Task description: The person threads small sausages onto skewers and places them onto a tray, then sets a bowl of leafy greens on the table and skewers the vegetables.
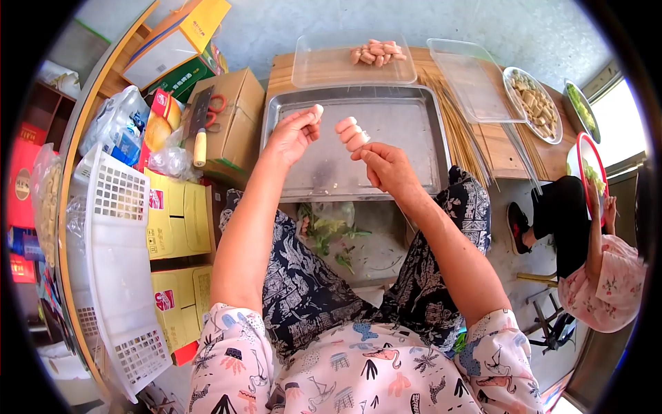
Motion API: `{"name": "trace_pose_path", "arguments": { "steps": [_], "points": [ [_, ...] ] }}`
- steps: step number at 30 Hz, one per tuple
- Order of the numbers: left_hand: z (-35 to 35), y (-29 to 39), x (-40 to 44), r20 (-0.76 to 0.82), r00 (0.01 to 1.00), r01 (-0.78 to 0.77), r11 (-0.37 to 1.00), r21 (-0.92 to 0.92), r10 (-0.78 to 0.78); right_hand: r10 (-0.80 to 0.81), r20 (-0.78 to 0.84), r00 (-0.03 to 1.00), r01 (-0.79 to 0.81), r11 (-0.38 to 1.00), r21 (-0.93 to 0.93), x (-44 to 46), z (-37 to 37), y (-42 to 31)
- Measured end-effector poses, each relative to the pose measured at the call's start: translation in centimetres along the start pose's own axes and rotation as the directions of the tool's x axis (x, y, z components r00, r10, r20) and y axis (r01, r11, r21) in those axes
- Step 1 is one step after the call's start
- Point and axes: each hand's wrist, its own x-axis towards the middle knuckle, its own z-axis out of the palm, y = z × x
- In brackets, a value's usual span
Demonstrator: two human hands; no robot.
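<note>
My left hand [293,134] is raised over the left part of a metal tray [324,165], thumb and fingers pinching a small pink sausage piece [318,112]. Across from it, my right hand [389,168] grips a skewer of sausage pieces [350,133]; several pink pieces sit side by side on it. The stick itself is mostly hidden by the fingers. A gap separates the loose piece from the skewered ones. Behind the metal tray, a clear plastic container [317,63] holds a pile of sausage pieces [378,52].
Bamboo skewers [460,127] lie right of the tray, beside a clear lid [469,83] and a plate of beige food pieces [532,103]. A cleaver [200,127] and red scissors [216,107] rest on a cardboard box [241,121]. Another person [600,276] sits at right with a red-rimmed bowl [586,162].
</note>
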Motion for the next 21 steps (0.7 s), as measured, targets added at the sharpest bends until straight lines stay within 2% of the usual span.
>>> {"name": "trace_pose_path", "arguments": {
  "steps": [2, 3, 4, 5, 6, 7, 9, 10, 11, 12, 13, 14, 16, 21],
  "points": [
    [-0.2, -0.1, -0.1, 0.004, 1.000, -0.007, 0.973, 0.232, 0.006, 0.006, -0.001, 1.000, -0.006, 1.000, 0.000, 0.1, 0.0, 0.1],
    [-0.5, -0.4, -0.1, 0.001, 1.000, -0.007, 0.973, 0.232, 0.007, 0.006, 0.003, 1.000, -0.006, 1.000, 0.001, 0.1, 0.0, 0.1],
    [-0.6, -1.0, 0.0, -0.020, 0.999, 0.043, 0.827, 0.561, -0.039, 0.005, 0.000, 1.000, -0.005, 1.000, 0.010, 0.1, 0.0, 0.1],
    [-0.9, -1.5, 0.1, -0.054, 0.996, 0.088, 0.572, 0.815, -0.077, 0.004, -0.005, 1.000, -0.004, 1.000, 0.020, 0.1, -0.1, 0.1],
    [-2.5, -3.1, 0.8, -0.066, 0.994, 0.096, 0.381, 0.920, -0.091, 0.005, -0.004, 1.000, -0.005, 1.000, 0.023, 0.1, -0.2, 0.1],
    [-2.8, -3.7, 0.5, -0.070, 0.993, 0.100, 0.380, 0.920, -0.091, 0.002, -0.006, 1.000, -0.002, 1.000, 0.028, 0.1, -0.2, 0.1],
    [-3.8, -5.0, 0.0, -0.027, 0.986, 0.030, 0.014, 0.999, -0.162, -0.001, -0.006, 1.000, 0.001, 0.999, 0.036, 0.2, -0.3, 0.0],
    [-4.6, -5.1, 0.0, 0.018, 0.998, -0.020, -0.034, 0.999, -0.055, -0.019, 0.001, 1.000, 0.019, 0.999, 0.031, 0.2, -0.4, 0.0],
    [-5.6, -4.8, 0.1, 0.017, 0.998, -0.020, -0.038, 0.999, -0.059, -0.036, 0.006, 0.999, 0.036, 0.999, 0.026, 0.1, -0.4, 0.1],
    [-6.7, -4.2, 0.4, 0.014, 0.988, 0.006, -0.132, 0.991, 0.152, -0.035, 0.005, 0.999, 0.035, 0.999, 0.029, 0.0, -0.4, 0.2],
    [-7.3, -3.5, 0.3, 0.030, 0.934, 0.051, -0.217, 0.975, 0.357, -0.023, -0.002, 1.000, 0.023, 1.000, 0.013, 0.0, -0.4, 0.1],
    [-7.7, -3.0, 0.1, 0.030, 0.934, 0.051, -0.217, 0.975, 0.357, -0.012, -0.010, 1.000, 0.012, 1.000, -0.004, 0.1, -0.4, 0.1],
    [-7.6, -1.7, -0.5, -0.157, 0.972, 0.205, -0.314, 0.927, 0.173, -0.008, -0.011, 1.000, 0.008, 1.000, -0.006, 0.1, -0.4, 0.1],
    [-8.4, -3.5, 0.3, -0.147, 0.963, 0.225, -0.379, 0.898, 0.225, -0.012, -0.022, 1.000, 0.012, 1.000, 0.010, 0.1, -0.6, 0.1]
  ]
}}
